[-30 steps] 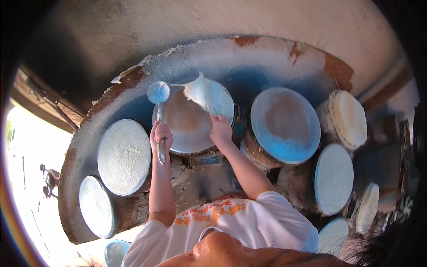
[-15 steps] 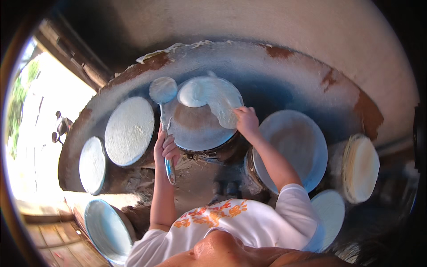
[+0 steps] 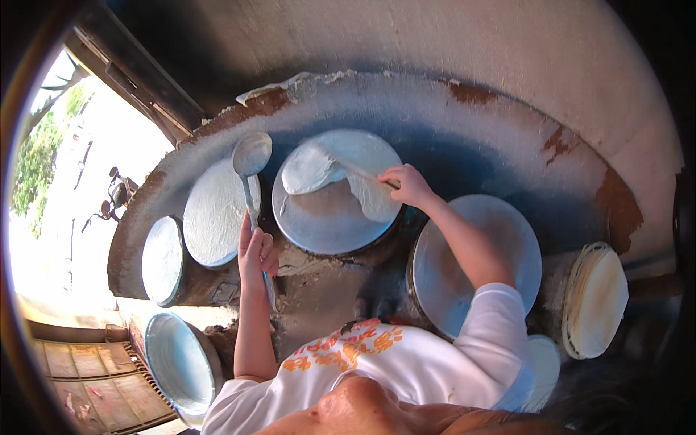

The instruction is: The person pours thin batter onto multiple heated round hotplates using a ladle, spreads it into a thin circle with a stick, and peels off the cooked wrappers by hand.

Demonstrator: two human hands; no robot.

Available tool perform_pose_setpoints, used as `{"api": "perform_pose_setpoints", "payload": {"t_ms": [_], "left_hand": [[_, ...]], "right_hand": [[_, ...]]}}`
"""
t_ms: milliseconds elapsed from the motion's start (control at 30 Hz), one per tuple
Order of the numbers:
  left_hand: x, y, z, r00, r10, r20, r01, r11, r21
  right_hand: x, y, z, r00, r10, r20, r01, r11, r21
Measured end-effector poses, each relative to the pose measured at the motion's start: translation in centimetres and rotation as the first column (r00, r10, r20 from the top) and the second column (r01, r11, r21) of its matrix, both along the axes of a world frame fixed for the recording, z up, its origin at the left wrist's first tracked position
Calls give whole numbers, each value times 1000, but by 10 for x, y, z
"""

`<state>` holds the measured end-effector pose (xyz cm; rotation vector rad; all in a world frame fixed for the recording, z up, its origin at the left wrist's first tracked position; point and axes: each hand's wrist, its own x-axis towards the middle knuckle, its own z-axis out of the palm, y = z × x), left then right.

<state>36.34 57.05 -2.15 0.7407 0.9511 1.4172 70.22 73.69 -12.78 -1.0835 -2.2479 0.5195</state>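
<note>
My left hand (image 3: 255,250) grips the handle of a metal ladle (image 3: 251,154), whose bowl points away from me at the rim of a round steamer top (image 3: 326,221). My right hand (image 3: 409,185) holds a thin stick (image 3: 362,172) over that steamer top. A thin white sheet (image 3: 310,170) hangs folded over the stick, partly lifted off the grey surface. The two hands are apart, one on each side of the steamer top.
A second round steamer top (image 3: 511,232) lies under my right forearm. Two white-covered round tops (image 3: 214,210) (image 3: 163,257) stand to the left, a pale basin (image 3: 177,359) below them. Stacked woven trays (image 3: 594,301) sit far right. A curved clay wall runs behind.
My right hand has carried the stick and the white sheet leftward across the steamer top, and the sheet now lies lower. My left hand still holds the ladle. The view has swung.
</note>
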Motion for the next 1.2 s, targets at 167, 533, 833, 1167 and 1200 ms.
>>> {"api": "perform_pose_setpoints", "payload": {"t_ms": [167, 533, 833, 1167, 1200], "left_hand": [[8, 22, -24, 961, 228, -153, -240, 969, -62], [-6, 32, -38, 901, 246, -356, -287, 956, -66], [-19, -12, -66, 836, 12, -549, -177, 952, -249], [-3, -56, -72, 883, -106, -457, -43, 952, -304], [1, -64, -73, 866, -110, -488, -60, 946, -320]], "right_hand": [[-63, 40, -20, 993, 122, -1, -122, 990, -75], [-53, 63, -1, 944, 327, -46, -329, 914, -238], [-14, 43, -6, 959, 271, -89, -280, 835, -474], [8, -1, -11, 983, 108, -149, -138, 968, -211], [-9, -14, -13, 975, 175, -134, -208, 933, -293]]}}
